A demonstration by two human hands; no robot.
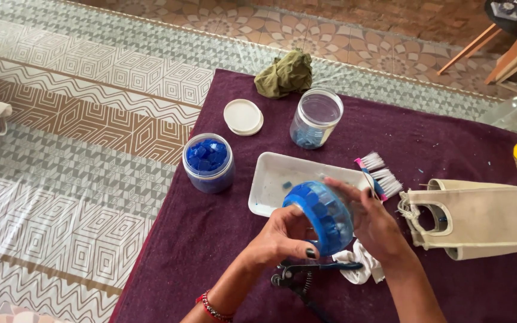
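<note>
Both hands, left (pixel 282 234) and right (pixel 373 222), close their fingers around a round blue-tiled mosaic bowl (pixel 321 216). A white rectangular plastic tray (pixel 270 179) lies just beyond them. Open maroon cloth (pixel 198 251) spreads leftward to its edge.

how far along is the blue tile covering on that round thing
Done: the round object shows blue tiles across the whole side facing the camera. In hand: the left hand and right hand both hold it above the white tray. Left: its far side is hidden; one jar of blue tiles looks full, the clear jar nearly empty.
</note>
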